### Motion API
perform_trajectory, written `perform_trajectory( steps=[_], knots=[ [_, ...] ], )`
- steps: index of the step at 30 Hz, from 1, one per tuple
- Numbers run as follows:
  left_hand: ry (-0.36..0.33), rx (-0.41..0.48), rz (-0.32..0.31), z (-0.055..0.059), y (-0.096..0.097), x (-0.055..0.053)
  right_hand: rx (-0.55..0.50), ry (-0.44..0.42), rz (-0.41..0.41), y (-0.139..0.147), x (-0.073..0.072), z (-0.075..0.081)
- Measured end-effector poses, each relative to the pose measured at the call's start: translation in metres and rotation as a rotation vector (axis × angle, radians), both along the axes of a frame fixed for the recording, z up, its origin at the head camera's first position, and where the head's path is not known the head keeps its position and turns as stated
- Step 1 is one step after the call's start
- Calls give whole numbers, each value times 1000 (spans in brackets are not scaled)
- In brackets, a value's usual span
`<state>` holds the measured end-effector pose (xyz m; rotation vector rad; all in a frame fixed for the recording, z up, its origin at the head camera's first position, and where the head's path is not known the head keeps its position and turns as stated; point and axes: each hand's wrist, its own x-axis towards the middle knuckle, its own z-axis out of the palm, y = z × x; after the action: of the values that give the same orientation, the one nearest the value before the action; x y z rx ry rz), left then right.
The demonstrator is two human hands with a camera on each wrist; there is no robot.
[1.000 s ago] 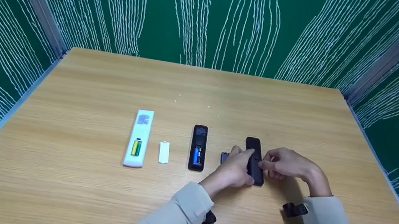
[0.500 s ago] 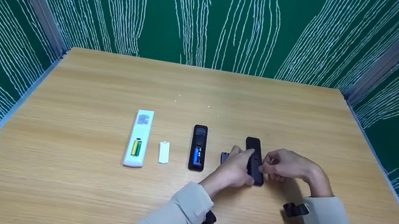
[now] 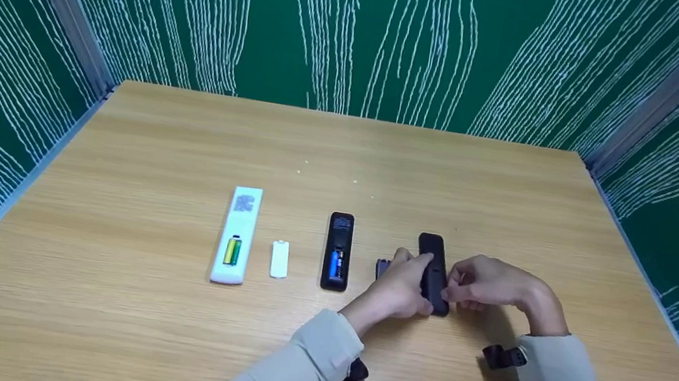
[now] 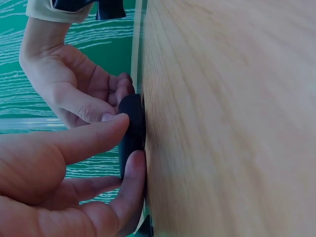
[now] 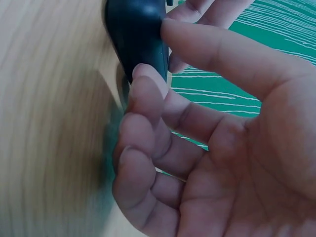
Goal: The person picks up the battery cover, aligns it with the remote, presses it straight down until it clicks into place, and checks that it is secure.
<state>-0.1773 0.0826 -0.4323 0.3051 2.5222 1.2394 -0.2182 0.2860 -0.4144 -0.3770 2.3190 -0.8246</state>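
1. Held black remote [image 3: 434, 280]: one, right of centre on the bench [image 3: 100, 316], long axis near to far. Whether its whole underside touches the wood, I cannot tell.
2. Left hand [image 3: 395, 290]: gripping that remote from the left, thumb toward the near end.
3. Right hand [image 3: 491, 281]: fingers curled, thumb and forefinger pinching the remote's right edge, by my reading of the right wrist view.
4. Small dark piece [image 3: 382, 267]: just left of the remote, partly covered by the left hand. Contact between them: cannot tell.
5. Middle black remote [image 3: 341, 230]: compartment uncovered, blue and dark batteries [image 3: 336, 263] seated.
6. White remote [image 3: 237, 227] at left, also uncovered; white cover [image 3: 279, 259] just right of it.
7. Risk, slipping: with both hands working one narrow body, uneven force could twist or skid it across the smooth wood.
8. Risk, knocking: a leftward slip of the left hand could sweep the small dark piece into the middle remote.
9. Risk, snagging: the black wrist device [image 3: 504, 358] by the right sleeve hangs low and could scrape the bench on a downward move.
10. Edges: far and right bench edges well apart from the hands, green walls [image 3: 271, 11] rising beyond; near edge out of view.
11. Free room: broad on the far side and to the right; tight on the left, toward the middle remote.
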Motion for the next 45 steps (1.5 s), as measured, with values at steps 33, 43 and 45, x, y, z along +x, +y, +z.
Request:
perform_trajectory(
  steps=[33,43,45],
  knots=[
    [23,1,-6,-1,1,-1,23,107,-33,-2,-4,-5],
    [39,-9,-22,-2,0,-2,22,122,-58,-3,-5,-6],
    [42,-31,-29,-3,1,-2,16,121,-70,-3,-5,-6]
  ],
)
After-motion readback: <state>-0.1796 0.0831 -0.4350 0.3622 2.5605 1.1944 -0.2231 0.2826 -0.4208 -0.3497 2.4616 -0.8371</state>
